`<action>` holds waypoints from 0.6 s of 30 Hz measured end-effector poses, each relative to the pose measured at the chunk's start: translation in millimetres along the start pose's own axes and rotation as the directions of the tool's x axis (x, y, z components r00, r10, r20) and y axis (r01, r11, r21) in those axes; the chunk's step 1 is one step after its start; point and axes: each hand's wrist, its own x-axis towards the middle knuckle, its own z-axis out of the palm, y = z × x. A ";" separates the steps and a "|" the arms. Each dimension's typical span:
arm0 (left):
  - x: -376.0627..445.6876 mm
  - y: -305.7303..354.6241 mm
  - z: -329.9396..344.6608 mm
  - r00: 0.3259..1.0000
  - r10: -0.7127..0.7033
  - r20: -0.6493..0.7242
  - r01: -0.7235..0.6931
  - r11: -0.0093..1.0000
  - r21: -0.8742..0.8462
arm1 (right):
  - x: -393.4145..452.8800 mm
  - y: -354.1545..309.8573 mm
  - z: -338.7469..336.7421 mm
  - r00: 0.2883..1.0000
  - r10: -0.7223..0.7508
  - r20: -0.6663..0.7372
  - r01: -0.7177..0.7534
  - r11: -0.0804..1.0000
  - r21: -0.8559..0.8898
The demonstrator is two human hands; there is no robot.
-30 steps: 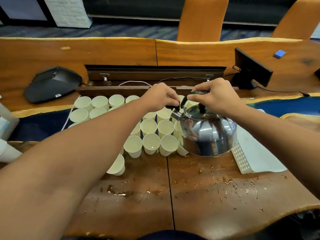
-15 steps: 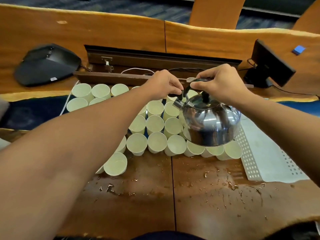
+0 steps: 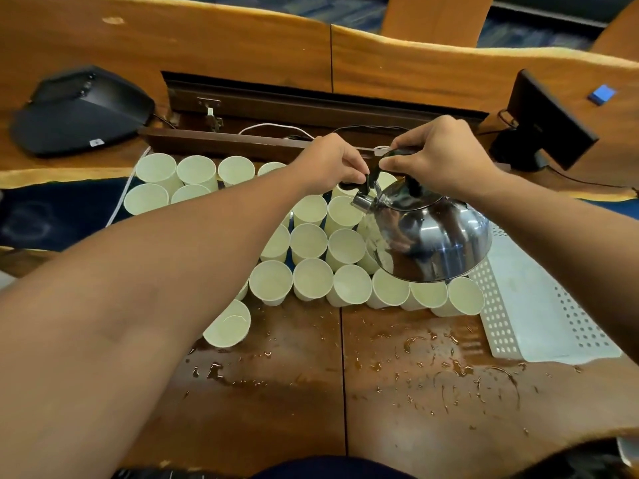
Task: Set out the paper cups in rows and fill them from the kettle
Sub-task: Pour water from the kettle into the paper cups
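Shiny steel dome-shaped kettle (image 3: 432,236) hanging over the right side of the cup block, tipped toward the left so the short spout (image 3: 361,201) points left and slightly away. Right hand (image 3: 446,160) wrapped over the black arched handle (image 3: 390,157) up top, carrying the weight. Left hand (image 3: 332,164) right beside it, fingertips pinched on the little black spout-cap lever (image 3: 352,183), apparently holding the cap open. Hands nearly touching, both clamped on kettle parts. Pale cream paper cups (image 3: 311,274) packed rim to rim in rows on the brown wooden table (image 3: 432,409), spreading left and toward the body from the spout; one stray cup (image 3: 228,324) sitting alone at the near-left corner, a bit tilted. Whole thing hinges on the spout line: spout mouth just above the cup (image 3: 344,210) directly below and left of it, so more tilt leftward should drop water there. Can't tell if anything's actually flowing, or which cups are full already. Right hand does the tilting, left just rides along. Water splashes (image 3: 432,347) all over the near table, so aim probably matters. White perforated mat (image 3: 539,305) lying on the right, partly under the kettle's edge from this angle.
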 end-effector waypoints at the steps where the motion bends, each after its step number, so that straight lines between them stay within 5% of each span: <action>1: 0.0 0.6 0.6 1.000 -0.001 -0.001 0.001 1.000 0.000 | -0.4 0.7 -0.3 1.000 -0.002 0.000 0.002 1.000 0.000; 18: -6.2 18.4 -2.2 1.000 0.025 0.005 -0.025 0.999 0.020 | -23.5 7.5 -12.2 0.999 0.021 -0.041 -0.017 0.994 0.104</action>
